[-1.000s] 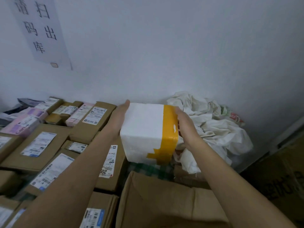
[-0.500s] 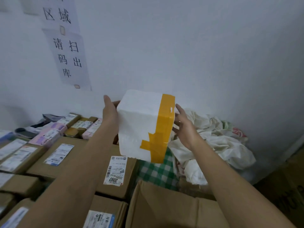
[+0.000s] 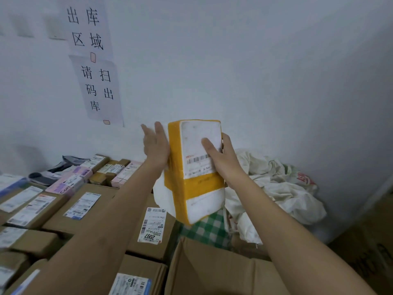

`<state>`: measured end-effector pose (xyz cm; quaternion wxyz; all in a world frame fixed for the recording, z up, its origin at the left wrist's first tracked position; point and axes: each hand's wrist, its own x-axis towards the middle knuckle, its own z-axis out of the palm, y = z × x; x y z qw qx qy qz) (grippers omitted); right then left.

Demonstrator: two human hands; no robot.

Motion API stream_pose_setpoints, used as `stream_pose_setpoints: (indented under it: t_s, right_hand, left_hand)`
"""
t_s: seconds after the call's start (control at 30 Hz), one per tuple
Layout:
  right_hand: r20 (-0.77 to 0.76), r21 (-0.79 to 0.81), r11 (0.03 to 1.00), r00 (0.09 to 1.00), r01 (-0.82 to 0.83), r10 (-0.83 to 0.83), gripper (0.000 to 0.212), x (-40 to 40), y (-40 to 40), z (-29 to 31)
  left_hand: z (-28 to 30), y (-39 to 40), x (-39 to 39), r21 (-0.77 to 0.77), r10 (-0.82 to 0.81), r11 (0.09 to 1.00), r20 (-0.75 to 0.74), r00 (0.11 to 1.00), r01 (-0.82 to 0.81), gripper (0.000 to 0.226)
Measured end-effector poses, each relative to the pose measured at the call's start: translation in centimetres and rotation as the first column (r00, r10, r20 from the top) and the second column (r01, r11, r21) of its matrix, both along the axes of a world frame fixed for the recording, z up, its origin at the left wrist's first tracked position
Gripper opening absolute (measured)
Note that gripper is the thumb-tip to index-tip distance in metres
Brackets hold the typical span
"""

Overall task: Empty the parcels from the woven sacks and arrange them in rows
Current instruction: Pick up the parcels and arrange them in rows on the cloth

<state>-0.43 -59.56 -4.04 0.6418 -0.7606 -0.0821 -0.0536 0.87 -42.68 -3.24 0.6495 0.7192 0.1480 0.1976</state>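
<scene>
Above the boxes (image 3: 89, 211), foam parcel (image 3: 200, 177) between both hands, seemingly clear.

Parcel depot — labelled cartons (image 3: 72, 211) in rows, wall sign (image 3: 96, 88), emptied sacks (image 3: 276, 188)

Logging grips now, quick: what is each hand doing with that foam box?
Left hand: open, straight fingers pressed flat against the side of the white foam box.
Right hand: grips the box, thumb across its labelled face.
</scene>
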Motion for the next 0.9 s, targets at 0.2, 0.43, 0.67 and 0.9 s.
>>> stream_pose_setpoints:
  t_s: [0.2,0.43,0.67,0.9]
  right_hand:
    - [0.014,-0.011,0.998,0.998,0.066,-0.066,0.037,0.1,-0.3,0.9]
    - [-0.151,-0.003,0.987,0.975,0.162,-0.161,0.029,0.4,-1.5,0.6]
    - [-0.226,0.18,0.976,0.971,0.122,-0.08,0.039,1.2,-2.3,-0.4]
    - [-0.244,0.163,0.987,0.969,0.009,0.031,0.043,3.4,-2.5,0.3]
  left_hand:
    - [-0.8,-0.8,-0.1,-0.055,-0.312,0.95,-0.064,0.948,0.308,0.112]
    - [-2.0,-1.5,-2.4,-0.057,-0.342,0.939,-0.026,0.939,0.34,0.067]
    - [-2.7,-0.8,-1.3,-0.126,-0.507,0.86,-0.089,0.858,0.495,0.087]
    - [-3.0,-0.4,2.3,-0.178,-0.546,0.835,-0.136,0.827,0.521,0.07]
